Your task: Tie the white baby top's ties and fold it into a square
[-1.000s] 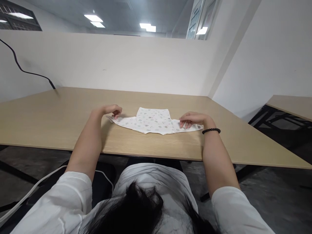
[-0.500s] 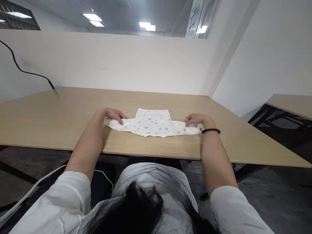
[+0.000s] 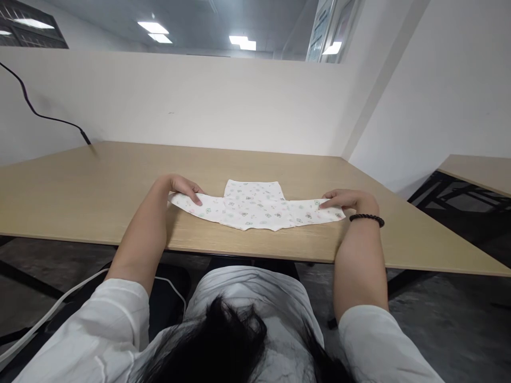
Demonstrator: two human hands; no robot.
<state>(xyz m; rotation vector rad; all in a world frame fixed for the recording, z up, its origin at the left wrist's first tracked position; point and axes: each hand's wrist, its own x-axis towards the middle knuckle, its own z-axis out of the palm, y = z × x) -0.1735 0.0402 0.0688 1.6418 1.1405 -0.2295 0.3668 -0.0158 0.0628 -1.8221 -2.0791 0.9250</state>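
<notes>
Our left hand (image 3: 182,186) and right hand (image 3: 350,202) press open and ungripping on a white printed cotton baby top (image 3: 255,206), its long axis lying sideways across the pale wooden table (image 3: 96,186).

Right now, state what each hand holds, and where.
Nothing is clearly gripped: the left hand rests on one sleeve, the right hand on the other, of a white printed baby top.

A small garment (image 3: 255,205) lay flat on the table (image 3: 99,202), at the middle of the frame. The left hand (image 3: 184,187) rested on the garment's left end and the right hand (image 3: 351,202) on its right end. Behind the table rose a wall (image 3: 171,101), with a cable (image 3: 43,103) before it at upper left, and a second table (image 3: 475,173) stood at the right edge
</notes>
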